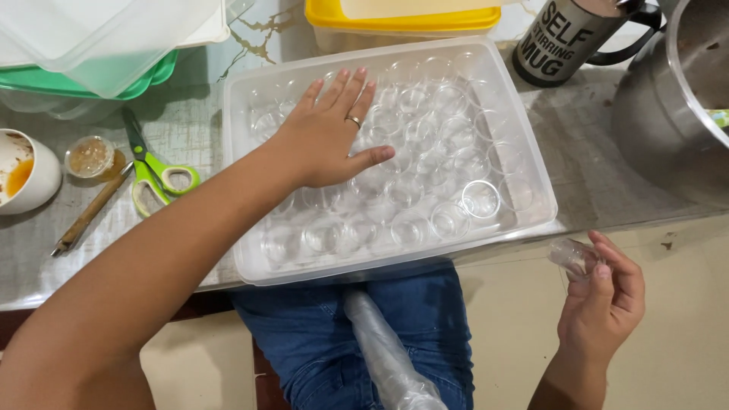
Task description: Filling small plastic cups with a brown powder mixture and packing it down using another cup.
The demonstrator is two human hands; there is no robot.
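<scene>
Clear plastic cups stand in rows inside the shallow translucent tray at the counter's front edge. Your left hand lies flat, fingers spread, pressing on the cups in the tray's middle. Your right hand, off the counter beyond the tray's near right corner, pinches one small clear cup. Green scissors lie left of the tray.

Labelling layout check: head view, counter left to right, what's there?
White bowl → small round cup → green scissors → clear tray with left hand → dark mug → steel pot.
</scene>
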